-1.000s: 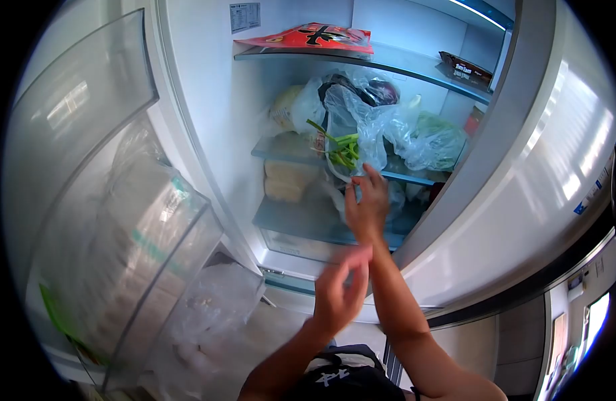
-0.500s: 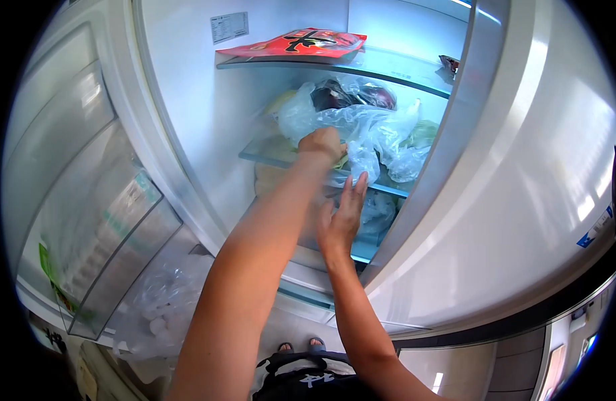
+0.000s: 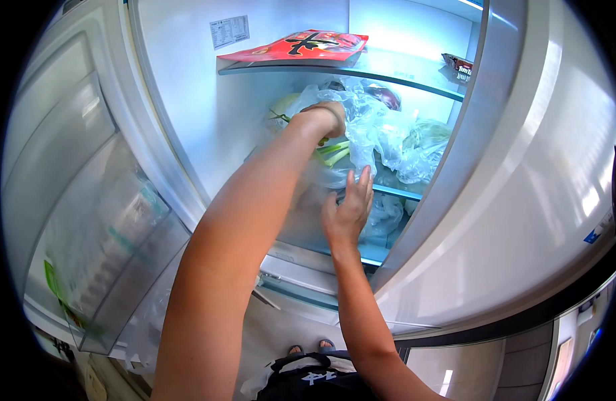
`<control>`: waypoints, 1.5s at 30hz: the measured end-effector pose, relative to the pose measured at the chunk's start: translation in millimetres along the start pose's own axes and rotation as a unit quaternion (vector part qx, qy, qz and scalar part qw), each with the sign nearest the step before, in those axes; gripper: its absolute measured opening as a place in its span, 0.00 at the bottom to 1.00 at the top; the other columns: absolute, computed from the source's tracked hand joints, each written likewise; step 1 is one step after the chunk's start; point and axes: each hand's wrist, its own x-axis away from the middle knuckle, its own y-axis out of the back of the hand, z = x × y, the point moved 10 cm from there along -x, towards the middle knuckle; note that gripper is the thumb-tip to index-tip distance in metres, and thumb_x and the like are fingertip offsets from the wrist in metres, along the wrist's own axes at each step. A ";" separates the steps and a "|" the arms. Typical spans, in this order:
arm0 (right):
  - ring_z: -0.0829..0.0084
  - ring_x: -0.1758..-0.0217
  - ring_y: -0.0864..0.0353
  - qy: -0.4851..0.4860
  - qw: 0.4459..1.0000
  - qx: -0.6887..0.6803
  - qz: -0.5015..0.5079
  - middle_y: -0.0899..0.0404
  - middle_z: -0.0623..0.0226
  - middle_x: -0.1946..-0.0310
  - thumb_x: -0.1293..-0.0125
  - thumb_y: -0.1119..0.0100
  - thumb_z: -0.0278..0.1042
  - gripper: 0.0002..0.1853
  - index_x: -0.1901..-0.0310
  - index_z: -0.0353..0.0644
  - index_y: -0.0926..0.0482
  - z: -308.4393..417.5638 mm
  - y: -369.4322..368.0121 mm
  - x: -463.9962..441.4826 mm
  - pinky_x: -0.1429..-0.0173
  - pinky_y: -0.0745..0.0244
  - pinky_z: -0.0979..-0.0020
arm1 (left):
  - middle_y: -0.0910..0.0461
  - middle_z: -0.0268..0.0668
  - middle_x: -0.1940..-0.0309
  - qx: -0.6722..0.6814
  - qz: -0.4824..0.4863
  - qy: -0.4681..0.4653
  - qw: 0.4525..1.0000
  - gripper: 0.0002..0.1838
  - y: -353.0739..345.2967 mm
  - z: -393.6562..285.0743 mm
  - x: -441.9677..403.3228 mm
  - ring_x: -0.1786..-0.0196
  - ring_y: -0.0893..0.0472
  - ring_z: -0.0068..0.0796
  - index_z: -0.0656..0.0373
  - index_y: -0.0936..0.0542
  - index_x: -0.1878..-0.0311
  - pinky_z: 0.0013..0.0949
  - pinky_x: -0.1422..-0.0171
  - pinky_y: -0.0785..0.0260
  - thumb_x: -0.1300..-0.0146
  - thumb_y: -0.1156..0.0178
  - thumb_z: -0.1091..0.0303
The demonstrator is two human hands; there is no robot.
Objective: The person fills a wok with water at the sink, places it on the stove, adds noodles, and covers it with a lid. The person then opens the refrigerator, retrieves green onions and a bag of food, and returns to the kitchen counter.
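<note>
My left hand [image 3: 327, 119] reaches into the open fridge at the middle shelf, its fingers curled closed against a crumpled clear plastic bag [image 3: 363, 127]. What lies in its grip is hidden behind the hand. Green stalks [image 3: 336, 155] show just below it. Lower and nearer, my right hand [image 3: 348, 208] is open, fingers pointing up and spread, in front of the shelf edge. Its fingertips are close to the hanging end of the plastic; contact cannot be told. Dark purple produce [image 3: 385, 95] sits in the bag behind, and a bagged pale green vegetable [image 3: 427, 136] to the right.
A red food packet [image 3: 308, 45] lies on the upper glass shelf [image 3: 388, 72], with a small brown packet [image 3: 458, 67] at its right. The opened door's clear bins [image 3: 121, 234] stand at left. A white door panel [image 3: 495, 220] borders the right. More plastic [image 3: 383, 217] lies below.
My left hand has moved up and deeper over the bags, and more green stalks show beneath it. My right hand has shifted slightly right and down, still open.
</note>
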 end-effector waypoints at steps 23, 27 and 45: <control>0.40 0.28 0.46 -0.039 0.994 -0.048 -0.094 0.44 0.31 0.34 0.43 0.47 0.27 0.36 0.32 0.28 0.44 -14.7 -0.6 -49.9 0.26 0.49 0.53 | 0.17 0.52 0.61 -0.035 0.053 -0.047 0.997 0.19 -3.7 -0.9 -0.1 0.60 0.16 0.44 0.70 0.18 0.55 0.44 0.60 0.25 0.52 0.46 0.75; 0.44 0.31 0.39 0.013 0.996 -0.024 -0.080 0.37 0.41 0.36 0.45 0.42 0.27 0.30 0.37 0.38 0.32 -3.9 -3.6 -49.8 0.29 0.43 0.55 | 0.18 0.51 0.56 0.010 0.089 -0.028 0.996 0.21 -0.9 -3.6 18.4 0.55 0.16 0.44 0.70 0.20 0.50 0.43 0.53 0.24 0.48 0.48 0.74; 0.48 0.46 0.25 -0.079 0.993 0.039 0.082 0.22 0.48 0.53 0.43 0.39 0.44 0.27 0.45 0.36 0.29 -18.9 -70.5 -72.0 0.40 0.32 0.53 | 0.18 0.51 0.70 0.033 -0.012 -0.031 0.999 0.11 26.2 12.3 48.0 0.70 0.17 0.39 0.69 0.18 0.70 0.37 0.67 0.26 0.50 0.48 0.73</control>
